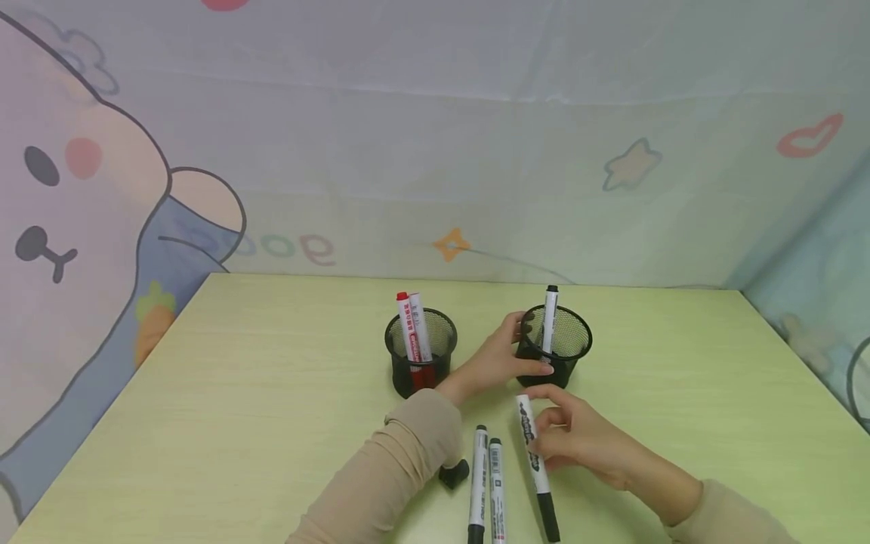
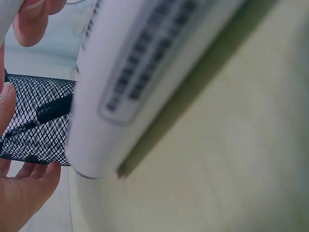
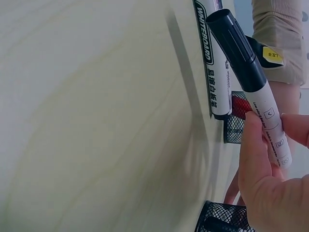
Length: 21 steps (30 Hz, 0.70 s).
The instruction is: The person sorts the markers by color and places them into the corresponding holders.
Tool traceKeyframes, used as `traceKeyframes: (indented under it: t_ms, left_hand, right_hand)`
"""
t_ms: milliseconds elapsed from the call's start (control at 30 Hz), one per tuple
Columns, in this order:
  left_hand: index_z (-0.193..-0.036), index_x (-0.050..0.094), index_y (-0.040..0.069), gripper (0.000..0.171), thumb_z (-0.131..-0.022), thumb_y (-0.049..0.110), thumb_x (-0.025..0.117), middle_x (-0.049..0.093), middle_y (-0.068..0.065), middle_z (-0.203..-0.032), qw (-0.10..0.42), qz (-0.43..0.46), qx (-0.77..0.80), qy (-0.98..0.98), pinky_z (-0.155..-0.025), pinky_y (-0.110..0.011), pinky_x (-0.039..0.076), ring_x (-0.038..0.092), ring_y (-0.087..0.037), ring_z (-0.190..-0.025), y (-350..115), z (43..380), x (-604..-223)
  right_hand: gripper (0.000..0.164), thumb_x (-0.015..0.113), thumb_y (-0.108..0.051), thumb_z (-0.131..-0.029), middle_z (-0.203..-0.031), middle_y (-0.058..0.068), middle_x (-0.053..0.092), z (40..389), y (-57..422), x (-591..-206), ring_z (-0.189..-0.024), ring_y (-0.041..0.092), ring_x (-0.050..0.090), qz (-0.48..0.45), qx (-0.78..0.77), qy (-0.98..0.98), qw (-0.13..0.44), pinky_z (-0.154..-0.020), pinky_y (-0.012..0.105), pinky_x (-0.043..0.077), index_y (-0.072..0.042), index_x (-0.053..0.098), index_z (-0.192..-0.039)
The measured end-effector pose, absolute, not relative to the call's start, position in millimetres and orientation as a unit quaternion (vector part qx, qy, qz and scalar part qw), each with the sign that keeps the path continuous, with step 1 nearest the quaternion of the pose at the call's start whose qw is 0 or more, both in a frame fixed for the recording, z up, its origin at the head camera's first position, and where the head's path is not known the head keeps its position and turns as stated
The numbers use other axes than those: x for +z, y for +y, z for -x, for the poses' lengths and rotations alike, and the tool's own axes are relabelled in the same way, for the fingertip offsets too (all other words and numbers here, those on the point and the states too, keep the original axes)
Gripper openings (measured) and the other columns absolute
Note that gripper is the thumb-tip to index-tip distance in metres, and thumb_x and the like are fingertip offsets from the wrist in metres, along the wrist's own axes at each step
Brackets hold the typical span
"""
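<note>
My left hand (image 1: 495,360) grips the black mesh pen holder (image 1: 569,360) on the right, fingers on its far left side and thumb along its front. One black-capped whiteboard marker (image 1: 549,325) stands inside it. Just in front of that holder, my right hand (image 1: 581,434) pinches a white whiteboard marker (image 1: 537,462) between thumb and fingers. Its black cap points back toward me, and in the right wrist view this cap (image 3: 236,48) shows close up. Two more black-capped markers (image 1: 479,476) (image 1: 498,491) lie side by side to the left of the held one.
A second mesh pen holder (image 1: 401,378) stands to the left, with a red-capped marker (image 1: 405,321) and another red-and-white marker (image 1: 420,329) in it. A black device (image 1: 454,474) sits at my left sleeve. A patterned cloth (image 1: 421,151) hangs behind the table (image 1: 238,423).
</note>
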<state>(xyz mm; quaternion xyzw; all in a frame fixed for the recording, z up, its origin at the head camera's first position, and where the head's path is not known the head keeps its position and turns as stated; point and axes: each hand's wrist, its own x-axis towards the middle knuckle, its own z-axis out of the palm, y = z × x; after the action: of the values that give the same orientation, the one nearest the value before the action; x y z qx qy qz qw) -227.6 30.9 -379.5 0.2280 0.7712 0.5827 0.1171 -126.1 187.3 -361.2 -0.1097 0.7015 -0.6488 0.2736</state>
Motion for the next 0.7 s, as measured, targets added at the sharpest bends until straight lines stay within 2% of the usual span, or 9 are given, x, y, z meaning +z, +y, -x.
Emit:
traceKeyframes:
  t_ms: [467,700]
  left_hand:
    - [-0.143,0.025,0.014,0.085,-0.077,0.019,0.078,0.041,-0.006,-0.139,0.114,-0.226,0.577,0.777,-0.103,-0.037,0.033,0.039,-0.023,-0.127,31,229,-380]
    - [-0.142,0.025,0.011,0.077,-0.081,0.010,0.072,0.041,-0.006,-0.139,0.121,-0.237,0.592,0.761,-0.099,-0.032,0.037,0.039,-0.024,-0.127,30,229,-380]
  right_hand:
    - [0.065,0.058,0.003,-0.077,-0.089,0.010,0.053,129,191,-353,-0.080,0.022,0.059,0.117,-0.644,0.712,0.255,-0.070,0.043,0.054,0.002,0.026,-0.134]
    - [0.066,0.060,0.002,-0.079,-0.089,0.010,0.053,132,192,-350,-0.079,0.021,0.059,0.122,-0.641,0.715,0.251,-0.069,0.042,0.054,0.001,0.025,-0.135]
